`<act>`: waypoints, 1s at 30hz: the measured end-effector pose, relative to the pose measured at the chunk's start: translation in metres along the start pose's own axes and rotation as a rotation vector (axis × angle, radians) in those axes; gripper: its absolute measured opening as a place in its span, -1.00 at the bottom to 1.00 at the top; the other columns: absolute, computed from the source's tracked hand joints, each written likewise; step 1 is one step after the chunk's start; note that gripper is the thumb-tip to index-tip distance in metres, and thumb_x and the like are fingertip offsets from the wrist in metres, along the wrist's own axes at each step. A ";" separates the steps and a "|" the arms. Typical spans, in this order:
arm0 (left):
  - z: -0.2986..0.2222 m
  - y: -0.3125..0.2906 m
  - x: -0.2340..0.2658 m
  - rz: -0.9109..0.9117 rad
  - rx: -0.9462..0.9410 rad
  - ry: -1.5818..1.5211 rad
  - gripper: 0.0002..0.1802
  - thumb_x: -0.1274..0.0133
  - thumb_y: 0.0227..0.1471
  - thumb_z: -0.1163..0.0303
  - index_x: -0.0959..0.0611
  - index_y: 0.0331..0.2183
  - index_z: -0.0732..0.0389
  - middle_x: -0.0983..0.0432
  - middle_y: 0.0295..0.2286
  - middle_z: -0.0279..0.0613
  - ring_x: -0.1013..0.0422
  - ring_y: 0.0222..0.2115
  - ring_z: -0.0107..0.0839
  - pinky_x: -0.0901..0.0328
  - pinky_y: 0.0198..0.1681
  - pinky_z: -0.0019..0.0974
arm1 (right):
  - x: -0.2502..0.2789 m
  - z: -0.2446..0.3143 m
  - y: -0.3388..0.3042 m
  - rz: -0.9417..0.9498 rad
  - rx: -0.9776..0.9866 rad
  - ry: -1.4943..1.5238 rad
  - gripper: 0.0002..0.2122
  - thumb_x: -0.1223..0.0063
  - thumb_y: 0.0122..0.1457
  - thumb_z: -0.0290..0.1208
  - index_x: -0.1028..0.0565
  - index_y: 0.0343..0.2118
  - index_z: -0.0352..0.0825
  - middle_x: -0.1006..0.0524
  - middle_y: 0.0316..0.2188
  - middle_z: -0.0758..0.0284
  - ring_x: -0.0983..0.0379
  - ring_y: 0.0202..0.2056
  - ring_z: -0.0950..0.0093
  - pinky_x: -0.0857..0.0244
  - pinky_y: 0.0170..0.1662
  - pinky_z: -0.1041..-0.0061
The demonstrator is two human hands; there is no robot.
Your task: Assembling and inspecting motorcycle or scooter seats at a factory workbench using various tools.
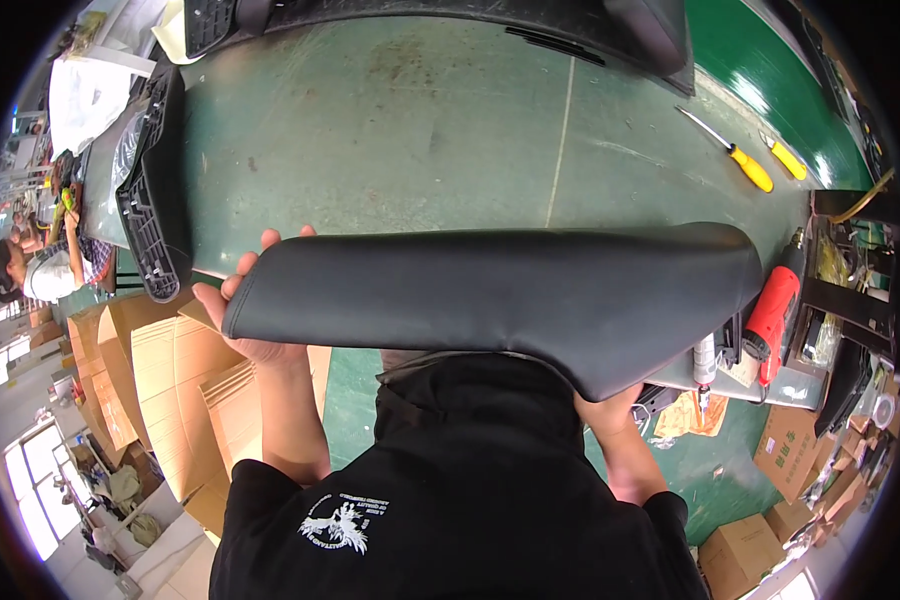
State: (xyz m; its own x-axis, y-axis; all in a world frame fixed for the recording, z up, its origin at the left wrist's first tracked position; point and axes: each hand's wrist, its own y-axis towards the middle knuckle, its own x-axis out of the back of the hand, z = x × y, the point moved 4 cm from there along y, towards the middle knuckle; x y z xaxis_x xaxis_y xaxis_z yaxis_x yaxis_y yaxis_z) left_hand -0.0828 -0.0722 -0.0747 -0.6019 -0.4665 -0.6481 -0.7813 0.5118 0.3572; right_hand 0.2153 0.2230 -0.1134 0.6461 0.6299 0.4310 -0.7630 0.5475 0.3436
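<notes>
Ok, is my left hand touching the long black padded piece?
Touching. The head view shows your left hand cupped around the left end of the padded piece, fingers showing past its edge.

A long black padded panel spans the view above the green table, its smooth dark side facing up. The person's left grip wraps the panel's left end, fingertips showing past its edge; the right grip meets the panel's lower right corner, fingers hidden behind it. Right of the panel lies a red heat gun; beyond its right end, a yellow-handled screwdriver. A ribbed black part stands left of the panel, and cardboard sheets lean below its left end.
</notes>
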 end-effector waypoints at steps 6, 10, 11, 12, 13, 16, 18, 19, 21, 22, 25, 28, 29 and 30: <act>0.000 -0.006 -0.005 -0.194 0.036 0.012 -0.27 0.44 0.40 -0.21 -0.81 -0.18 -0.09 -0.61 0.04 -0.27 -0.30 0.25 -0.09 0.17 0.41 0.38 | 0.008 -0.031 -0.003 -0.213 -0.599 0.350 -0.83 -0.10 0.11 -0.60 -0.57 -0.23 -0.49 -0.60 -0.30 0.36 -0.49 -0.26 0.54 -0.39 -0.14 0.49; 0.007 -0.011 0.003 -0.230 0.017 -0.152 -0.26 0.46 0.45 -0.09 -0.75 -0.08 0.17 -0.56 0.08 -0.05 -0.28 0.25 0.05 -0.08 0.36 0.18 | 0.008 -0.060 -0.010 -0.125 -0.720 0.520 -0.73 0.01 0.35 -0.48 -0.45 0.02 -0.55 -0.59 -0.08 0.14 -0.59 -0.07 0.25 -0.54 -0.02 0.26; 0.008 -0.009 -0.002 -0.191 0.008 -0.184 -0.27 0.45 0.46 -0.07 -0.74 -0.06 0.20 -0.54 0.10 -0.02 -0.28 0.25 0.07 -0.12 0.34 0.13 | 0.007 -0.054 -0.008 -0.107 -0.712 0.531 -0.73 0.01 0.35 -0.48 -0.45 0.02 -0.55 -0.59 -0.08 0.14 -0.59 -0.07 0.25 -0.54 -0.02 0.26; 0.005 -0.009 -0.006 -0.196 -0.010 -0.170 -0.27 0.45 0.46 -0.07 -0.74 -0.06 0.20 -0.54 0.10 -0.02 -0.28 0.25 0.07 -0.12 0.34 0.13 | 0.003 -0.048 -0.004 -0.097 -0.832 0.690 -0.71 0.05 0.37 -0.43 -0.44 0.04 -0.53 -0.58 -0.06 0.13 -0.59 -0.06 0.19 -0.57 -0.05 0.21; 0.002 -0.011 -0.009 -0.219 0.003 -0.152 -0.28 0.45 0.46 -0.05 -0.73 -0.05 0.21 -0.54 0.10 -0.02 -0.27 0.26 0.07 -0.11 0.35 0.13 | -0.003 -0.043 -0.002 -0.084 -0.953 0.845 -0.69 0.09 0.40 -0.38 -0.43 0.06 -0.51 -0.57 -0.04 0.12 -0.59 -0.06 0.13 -0.60 -0.07 0.16; -0.001 -0.012 -0.019 -0.224 -0.015 -0.176 -0.33 0.45 0.47 0.03 -0.71 -0.04 0.23 -0.51 0.11 0.00 -0.24 0.27 0.09 -0.09 0.36 0.11 | -0.013 -0.040 0.010 -0.043 -0.943 1.006 -0.66 0.10 0.42 -0.30 -0.43 0.09 -0.46 -0.58 -0.05 0.14 -0.60 -0.06 0.15 -0.59 -0.08 0.20; -0.002 -0.010 -0.030 -0.232 0.004 -0.160 -0.37 0.42 0.46 0.06 -0.69 0.00 0.25 -0.49 0.12 0.09 -0.23 0.27 0.10 -0.08 0.36 0.11 | -0.016 -0.033 0.022 0.004 -0.934 1.000 -0.64 0.14 0.41 -0.27 -0.44 0.11 -0.41 -0.58 0.00 0.16 -0.56 0.02 0.18 -0.53 0.04 0.17; -0.003 -0.007 -0.033 -0.227 0.002 -0.178 -0.37 0.42 0.46 0.06 -0.69 0.00 0.25 -0.49 0.12 0.09 -0.23 0.27 0.10 -0.08 0.36 0.11 | -0.019 -0.036 0.026 -0.122 -0.986 1.165 -0.62 0.15 0.40 -0.24 -0.45 0.12 -0.40 -0.57 0.04 0.16 -0.53 0.07 0.19 -0.45 0.13 0.15; -0.003 -0.006 -0.035 -0.295 0.043 -0.100 -0.40 0.37 0.45 0.06 -0.65 0.03 0.25 -0.47 0.11 0.19 -0.24 0.26 0.11 -0.06 0.36 0.15 | -0.018 -0.041 0.030 -0.215 -0.969 1.421 -0.56 0.18 0.35 -0.18 -0.50 0.11 -0.38 -0.55 0.12 0.17 -0.42 0.19 0.20 -0.19 0.33 0.10; -0.003 -0.007 -0.031 -0.294 0.044 -0.137 -0.38 0.34 0.44 0.04 -0.61 0.05 0.35 -0.45 0.11 0.28 -0.28 0.23 0.13 -0.07 0.35 0.17 | -0.019 -0.049 0.027 -0.279 -1.008 1.393 -0.58 0.12 0.31 -0.19 -0.54 0.07 -0.37 -0.57 0.10 0.15 -0.43 0.18 0.16 -0.19 0.32 0.11; -0.019 -0.017 -0.016 -0.493 0.138 0.142 -0.43 0.31 0.44 0.01 -0.65 -0.04 0.23 -0.41 0.15 0.24 -0.29 0.20 0.23 -0.13 0.32 0.26 | -0.035 -0.062 0.025 -0.101 -0.976 1.537 -0.60 0.09 0.31 -0.24 -0.52 0.09 -0.38 -0.57 0.10 0.18 -0.42 0.18 0.21 -0.23 0.29 0.15; -0.031 -0.033 0.030 -0.462 0.134 0.181 -0.49 0.24 0.42 0.10 -0.58 -0.05 0.35 -0.50 0.05 0.15 -0.35 0.16 0.13 -0.19 0.29 0.17 | -0.043 -0.035 0.047 -0.096 -0.859 1.361 -0.58 -0.02 0.33 -0.44 -0.31 0.22 -0.28 -0.50 0.16 0.23 -0.46 0.16 0.21 -0.35 0.22 0.12; -0.036 -0.035 0.047 -0.473 0.163 0.262 -0.59 0.13 0.37 0.21 -0.58 -0.04 0.36 -0.56 -0.07 0.09 -0.42 0.11 0.12 -0.20 0.28 0.16 | -0.040 -0.029 0.049 -0.087 -0.857 1.334 -0.61 -0.02 0.33 -0.47 -0.32 0.21 -0.29 -0.50 0.15 0.23 -0.48 0.14 0.25 -0.40 0.17 0.16; -0.039 -0.025 0.034 -0.383 0.212 0.380 -0.64 0.01 0.31 0.29 -0.59 -0.04 0.38 -0.60 -0.17 0.01 -0.49 0.02 0.03 -0.28 0.23 0.06 | -0.037 -0.024 0.051 -0.073 -0.859 1.310 -0.63 -0.01 0.34 -0.51 -0.33 0.19 -0.30 -0.51 0.14 0.24 -0.50 0.11 0.29 -0.45 0.12 0.20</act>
State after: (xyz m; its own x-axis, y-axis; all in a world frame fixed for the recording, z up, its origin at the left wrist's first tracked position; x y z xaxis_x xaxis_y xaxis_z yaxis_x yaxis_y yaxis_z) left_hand -0.0903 -0.1290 -0.0789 -0.3307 -0.8532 -0.4033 -0.9285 0.3707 -0.0230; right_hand 0.1532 0.2409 -0.1317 0.5944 0.3606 -0.7188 -0.7864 0.4473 -0.4259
